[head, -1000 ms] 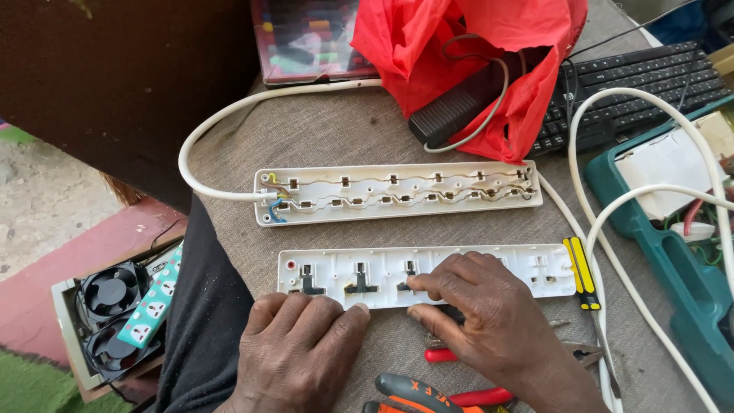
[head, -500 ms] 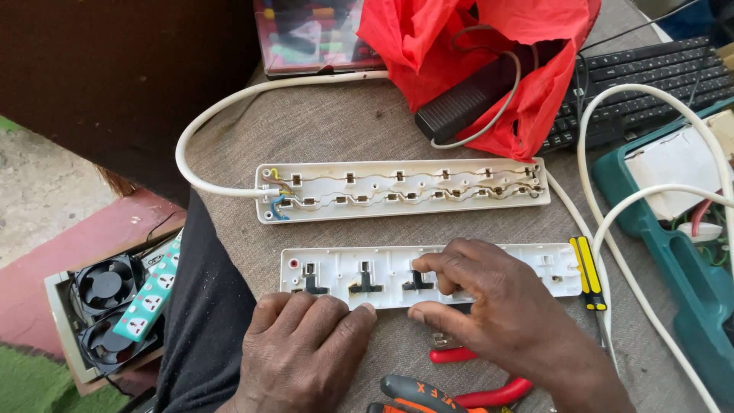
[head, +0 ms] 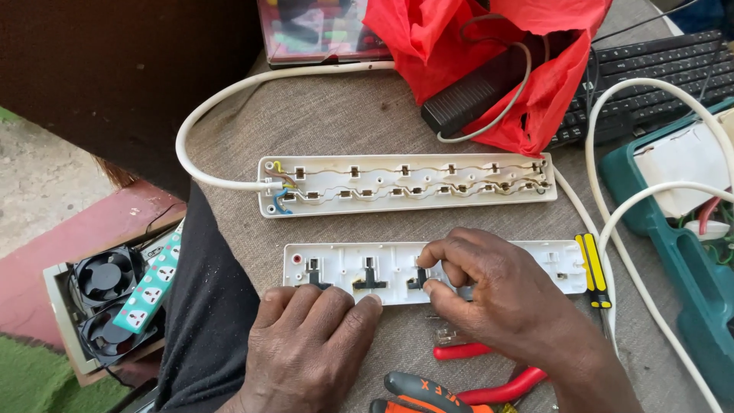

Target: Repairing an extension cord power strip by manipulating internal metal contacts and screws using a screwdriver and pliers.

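Two halves of an opened white power strip lie on a grey cloth-covered surface. The base half (head: pixel 405 183) with metal contacts and wires lies farther away, a white cable leaving its left end. The cover half (head: pixel 344 269) with black shutter parts lies nearer. My left hand (head: pixel 310 344) rests flat on the cloth, fingertips touching the cover's near edge. My right hand (head: pixel 497 294) rests over the cover's middle, thumb and forefinger pinched on a small black shutter piece (head: pixel 420 281).
Red-handled pliers (head: pixel 489 373) and an orange-and-black tool (head: pixel 420 394) lie near my wrists. A yellow-and-black screwdriver (head: pixel 593 269) sits at the cover's right end. Behind are a red bag (head: pixel 489 53) with a black adapter, a keyboard (head: pixel 657 76), a teal case (head: pixel 680 252), and fans (head: pixel 107 294) at the left.
My right hand has slid left along the cover and its fingers have closed on a black shutter piece. The left hand has stayed put.
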